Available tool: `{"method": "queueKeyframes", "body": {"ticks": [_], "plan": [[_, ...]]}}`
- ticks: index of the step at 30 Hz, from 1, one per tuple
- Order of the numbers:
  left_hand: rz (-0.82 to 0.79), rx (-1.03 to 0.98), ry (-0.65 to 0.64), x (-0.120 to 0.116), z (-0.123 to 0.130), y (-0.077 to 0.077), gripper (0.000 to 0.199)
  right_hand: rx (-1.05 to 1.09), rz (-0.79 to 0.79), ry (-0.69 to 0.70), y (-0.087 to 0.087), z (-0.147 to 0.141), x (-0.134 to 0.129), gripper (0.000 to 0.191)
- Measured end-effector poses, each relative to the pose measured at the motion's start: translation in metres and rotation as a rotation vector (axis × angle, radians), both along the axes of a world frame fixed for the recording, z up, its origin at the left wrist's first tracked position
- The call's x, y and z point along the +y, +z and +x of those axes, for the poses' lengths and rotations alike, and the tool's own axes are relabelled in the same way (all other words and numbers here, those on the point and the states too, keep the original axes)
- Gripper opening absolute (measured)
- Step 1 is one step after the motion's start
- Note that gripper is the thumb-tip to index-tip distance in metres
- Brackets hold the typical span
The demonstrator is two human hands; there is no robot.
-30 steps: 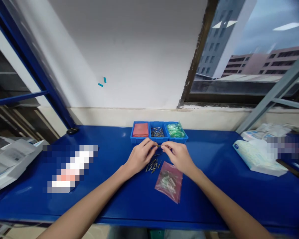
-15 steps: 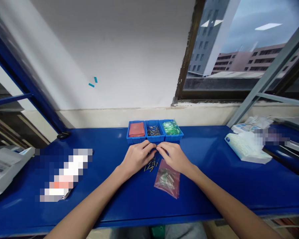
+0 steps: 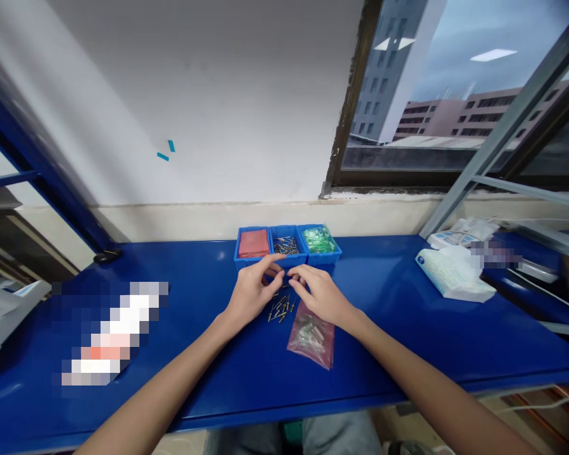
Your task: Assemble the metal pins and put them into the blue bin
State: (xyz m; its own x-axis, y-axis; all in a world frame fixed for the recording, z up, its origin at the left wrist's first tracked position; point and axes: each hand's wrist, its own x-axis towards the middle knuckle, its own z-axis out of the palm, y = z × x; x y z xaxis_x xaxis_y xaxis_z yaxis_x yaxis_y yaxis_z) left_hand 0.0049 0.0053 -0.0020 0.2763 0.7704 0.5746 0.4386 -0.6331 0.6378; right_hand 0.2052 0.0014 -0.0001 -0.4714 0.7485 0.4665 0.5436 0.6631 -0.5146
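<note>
My left hand (image 3: 256, 287) is over the blue table, its fingers curved and apart with nothing visible between them. Close to its right, my right hand (image 3: 320, 292) has thumb and fingers bent towards each other; whether something small is between them cannot be made out. Below the hands lies a small heap of screws (image 3: 281, 308). A pink bag (image 3: 310, 335) with clear packets showing in it lies beside the heap, under my right hand. Behind the hands, three joined blue bins hold pink bags (image 3: 253, 243), loose screws (image 3: 285, 245) and green-clear packets (image 3: 318, 239).
A tissue pack (image 3: 455, 275) lies on the right of the blue table (image 3: 384, 354). A blurred-out object (image 3: 116, 335) is on the left, with a white tray (image 3: 9, 322) at the far left edge. Metal frame posts rise at both sides.
My hands have moved apart slightly, and the fingers of my left hand have opened. The whole view has shifted a little.
</note>
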Motion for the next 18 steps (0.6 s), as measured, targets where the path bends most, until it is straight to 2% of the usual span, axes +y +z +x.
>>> {"method": "queueKeyframes", "body": {"ticks": [3,8,10,13,18], "plan": [[-0.076,-0.077,-0.012,0.0009,0.0015,0.0009,0.037,0.024,-0.005,0.006,-0.0018,-0.0029,-0.0007,0.017],[-0.118,-0.093,-0.009,-0.0006,0.0037,0.0017,0.019,0.066,-0.037,0.014,-0.0018,-0.0067,-0.0009,0.012],[-0.107,-0.073,-0.015,-0.0012,0.004,0.0018,0.017,0.06,-0.032,-0.009,-0.0005,-0.0071,-0.0005,0.016],[-0.066,0.004,-0.027,-0.0011,0.0025,0.0027,0.017,0.045,-0.008,-0.054,0.0015,-0.0068,-0.0002,0.021],[0.124,0.272,0.013,-0.0008,-0.0022,0.0022,0.02,0.025,0.027,-0.075,0.0032,-0.0067,-0.0021,0.023]]}}
